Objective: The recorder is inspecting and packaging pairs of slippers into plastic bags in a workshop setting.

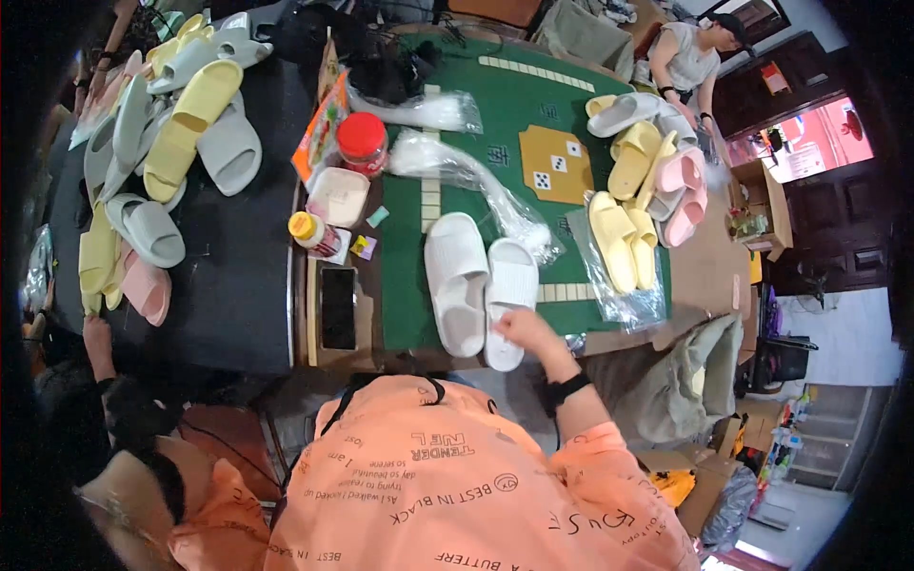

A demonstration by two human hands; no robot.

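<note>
Two white slippers lie side by side on the green game mat (405,328), toes pointing away from me. My right hand (528,331) has its fingers curled at the heel of the right white slipper (509,276). Next to it, the left white slipper (455,285) is not touched by any hand. At the lower left rim my left arm (124,500) shows beyond an orange sleeve; its fingers cannot be made out. Another hand (96,333) touches a yellow slipper (95,262) at the left edge, and I cannot trace whose it is.
Yellow, grey and pink slippers (195,124) pile up on the dark table at left. More pairs (614,238) lie to the right, some on clear plastic. A red-lidded jar (362,138), yellow-capped bottle (314,228) and phone (338,306) stand between. Another person (685,62) works at far right.
</note>
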